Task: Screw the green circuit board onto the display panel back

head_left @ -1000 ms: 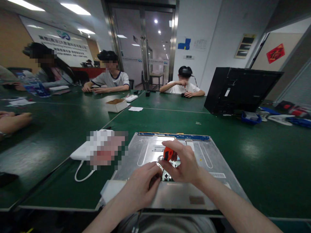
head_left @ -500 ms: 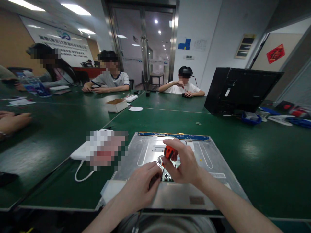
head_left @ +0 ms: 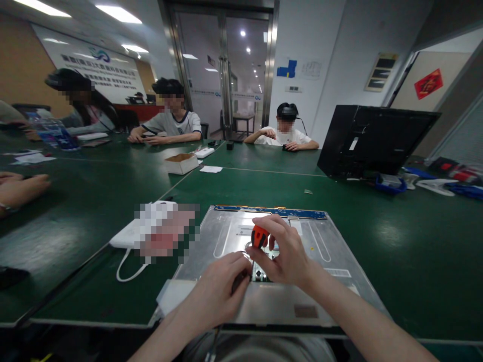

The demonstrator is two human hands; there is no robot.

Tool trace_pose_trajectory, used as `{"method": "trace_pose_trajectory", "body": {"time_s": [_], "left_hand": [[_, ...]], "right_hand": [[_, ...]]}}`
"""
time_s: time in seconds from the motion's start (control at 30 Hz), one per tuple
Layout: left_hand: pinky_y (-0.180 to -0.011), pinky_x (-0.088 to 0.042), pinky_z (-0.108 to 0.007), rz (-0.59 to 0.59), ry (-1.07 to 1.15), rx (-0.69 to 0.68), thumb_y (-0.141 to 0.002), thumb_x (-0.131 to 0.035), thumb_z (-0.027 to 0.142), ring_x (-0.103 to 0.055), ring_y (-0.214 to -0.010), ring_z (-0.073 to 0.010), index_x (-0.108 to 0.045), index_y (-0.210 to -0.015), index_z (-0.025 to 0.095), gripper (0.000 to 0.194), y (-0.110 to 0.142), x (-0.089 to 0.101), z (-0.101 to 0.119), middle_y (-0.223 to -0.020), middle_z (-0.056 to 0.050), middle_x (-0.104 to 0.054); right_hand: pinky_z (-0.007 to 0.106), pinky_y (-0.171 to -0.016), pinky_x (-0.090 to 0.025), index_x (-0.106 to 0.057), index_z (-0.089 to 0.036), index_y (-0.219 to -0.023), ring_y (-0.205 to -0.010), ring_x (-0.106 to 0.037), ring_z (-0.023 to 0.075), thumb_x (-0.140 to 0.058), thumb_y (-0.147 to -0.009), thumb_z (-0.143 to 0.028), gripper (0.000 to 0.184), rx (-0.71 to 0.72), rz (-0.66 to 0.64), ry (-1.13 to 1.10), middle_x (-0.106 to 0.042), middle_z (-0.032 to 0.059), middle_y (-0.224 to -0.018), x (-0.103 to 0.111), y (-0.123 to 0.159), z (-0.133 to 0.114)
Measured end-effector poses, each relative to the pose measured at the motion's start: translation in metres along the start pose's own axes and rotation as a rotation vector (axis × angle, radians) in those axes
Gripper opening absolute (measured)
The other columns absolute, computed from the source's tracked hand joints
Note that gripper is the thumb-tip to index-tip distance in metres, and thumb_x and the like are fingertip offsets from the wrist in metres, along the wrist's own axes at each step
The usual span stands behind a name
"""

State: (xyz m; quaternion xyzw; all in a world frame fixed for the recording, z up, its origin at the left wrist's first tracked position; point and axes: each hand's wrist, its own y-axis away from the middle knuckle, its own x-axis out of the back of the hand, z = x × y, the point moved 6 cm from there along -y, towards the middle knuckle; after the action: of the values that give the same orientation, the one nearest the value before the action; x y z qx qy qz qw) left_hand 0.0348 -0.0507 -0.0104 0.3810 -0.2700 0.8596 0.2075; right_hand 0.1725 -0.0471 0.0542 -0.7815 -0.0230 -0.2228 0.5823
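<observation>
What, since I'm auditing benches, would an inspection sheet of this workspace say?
Surface: glossy dark-green tabletop, seams visible.
Job's things: orange-and-black-handled screwdriver over a flat silver metal panel.
Clutter: open cardboard box, flat white paper.
Hands: right hand grips the screwdriver; left hand at the panel's middle, its grip unclear.
Cables: thin white cable looped beside a white slab-shaped device.
Surroundings: large black monitor-like casing; seated people across the table.

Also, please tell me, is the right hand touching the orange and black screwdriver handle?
Touching. The head view shows the right hand with its thumb and fingers curled around the orange and black handle.
</observation>
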Motion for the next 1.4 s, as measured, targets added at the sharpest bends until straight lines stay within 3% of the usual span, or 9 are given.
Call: {"method": "trace_pose_trajectory", "body": {"time_s": [0.17, 0.37, 0.63, 0.73, 0.9, 1.07, 1.2, 1.4], "left_hand": [[-0.070, -0.044, -0.030, -0.026, 0.010, 0.020, -0.090, -0.047, 0.012, -0.062, -0.082, -0.0209, -0.062, -0.089, 0.020, 0.018, 0.000, -0.002, -0.003, -0.091, -0.005, -0.067], [-0.074, -0.046, -0.031, -0.046, 0.014, 0.017, -0.090, -0.045, 0.013, -0.061, -0.084, -0.0220, -0.063, -0.090, 0.020, 0.019, -0.001, -0.003, -0.003, -0.092, -0.006, -0.067], [-0.067, -0.042, -0.030, -0.019, -0.010, 0.013, -0.088, -0.047, 0.012, -0.062, -0.080, -0.0213, -0.061, -0.087, 0.020, 0.016, 0.000, 0.000, 0.000, -0.088, -0.005, -0.067], [-0.069, -0.043, -0.030, -0.014, -0.005, 0.008, -0.088, -0.046, 0.011, -0.062, -0.080, -0.0210, -0.062, -0.088, 0.020, 0.018, 0.000, 0.001, 0.002, -0.088, -0.005, -0.067], [-0.071, -0.045, -0.031, -0.032, 0.010, 0.024, -0.089, -0.046, 0.013, -0.062, -0.083, -0.0211, -0.062, -0.088, 0.020, 0.018, -0.001, -0.001, 0.000, -0.091, -0.006, -0.067], [-0.069, -0.044, -0.030, -0.044, 0.013, 0.028, -0.090, -0.045, 0.014, -0.060, -0.081, -0.0210, -0.059, -0.085, 0.020, 0.016, -0.001, -0.002, -0.003, -0.089, -0.006, -0.066], [-0.072, -0.045, -0.031, -0.046, 0.018, 0.021, -0.091, -0.045, 0.014, -0.061, -0.083, -0.0211, -0.061, -0.089, 0.021, 0.018, -0.001, -0.003, -0.002, -0.091, -0.006, -0.067], [-0.068, -0.043, -0.029, -0.040, 0.001, 0.023, -0.088, -0.047, 0.012, -0.061, -0.080, -0.0206, -0.061, -0.087, 0.020, 0.017, 0.000, -0.001, -0.001, -0.088, -0.005, -0.066]], "right_hand": [[0.025, -0.055, -0.056, -0.049, -0.025, -0.143, -0.073, -0.063, 0.0141, -0.055, -0.097, -0.021, 0.046, -0.015, -0.027, 0.018, -0.062, 0.0076, -0.107, 0.001, -0.002, -0.002], [0.025, -0.052, -0.054, -0.041, -0.021, -0.149, -0.077, -0.064, 0.0164, -0.049, -0.095, -0.016, 0.054, -0.042, -0.058, -0.011, -0.064, 0.0098, -0.108, 0.001, -0.003, -0.003], [0.026, -0.054, -0.053, -0.046, -0.023, -0.129, -0.068, -0.061, 0.0154, -0.061, -0.096, -0.029, 0.037, -0.056, 0.018, 0.024, -0.065, 0.0044, -0.094, 0.001, 0.000, 0.002], [0.026, -0.056, -0.054, -0.047, -0.024, -0.133, -0.075, -0.064, 0.0169, -0.058, -0.097, -0.025, 0.038, -0.004, 0.018, 0.004, -0.065, 0.0068, -0.100, 0.001, -0.001, -0.001], [0.024, -0.055, -0.056, -0.052, -0.027, -0.139, -0.071, -0.064, 0.0131, -0.054, -0.097, -0.020, 0.042, -0.014, -0.026, 0.021, -0.062, 0.0069, -0.109, 0.002, -0.004, -0.003], [0.027, -0.063, -0.060, -0.045, -0.021, -0.146, -0.085, -0.067, 0.0178, -0.045, -0.099, -0.015, 0.048, -0.008, -0.069, -0.022, -0.068, 0.0114, -0.113, 0.003, -0.005, -0.004], [0.027, -0.058, -0.057, -0.043, -0.019, -0.141, -0.072, -0.065, 0.0154, -0.047, -0.097, -0.016, 0.044, -0.025, -0.060, -0.054, -0.070, 0.0100, -0.105, 0.001, -0.003, -0.001], [0.023, -0.052, -0.051, -0.043, -0.024, -0.129, -0.058, -0.057, 0.0109, -0.060, -0.095, -0.024, 0.038, -0.070, 0.076, -0.022, -0.068, 0.0028, -0.094, -0.001, 0.005, 0.005]]}}
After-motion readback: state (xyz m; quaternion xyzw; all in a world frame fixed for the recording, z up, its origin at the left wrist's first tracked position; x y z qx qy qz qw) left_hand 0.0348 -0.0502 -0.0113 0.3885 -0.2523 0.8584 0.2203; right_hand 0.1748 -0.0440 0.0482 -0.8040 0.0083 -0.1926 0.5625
